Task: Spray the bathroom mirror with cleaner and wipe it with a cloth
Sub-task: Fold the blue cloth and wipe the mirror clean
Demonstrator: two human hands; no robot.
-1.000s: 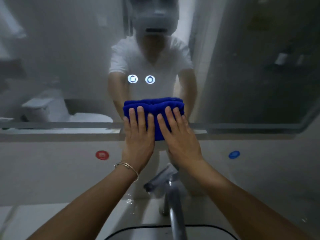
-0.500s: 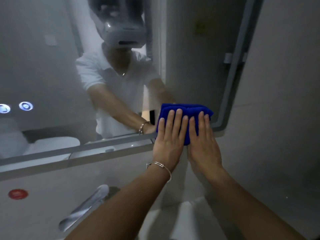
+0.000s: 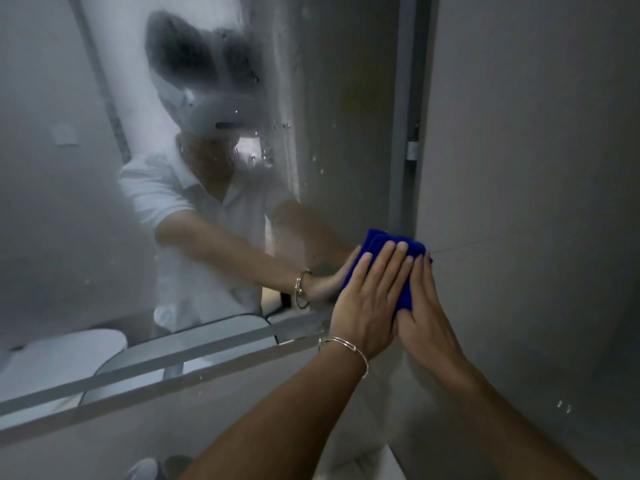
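Head view: both hands, left hand (image 3: 367, 299) and right hand (image 3: 424, 313), press blue cloth (image 3: 381, 245) against mirror (image 3: 214, 237)

My blue cloth (image 3: 382, 244), folded into a thick pad, lay flat against the mirror (image 3: 69, 237) at its lower right corner, overlapping the frame edge there, beneath my left hand (image 3: 367, 306) and right hand (image 3: 426, 317). The mirror's glass was hazy and beaded with droplets.

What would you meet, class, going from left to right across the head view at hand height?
Fogged mirror → left hand → right hand → bare wall. The blue cloth lies under both hands, so it is omitted.
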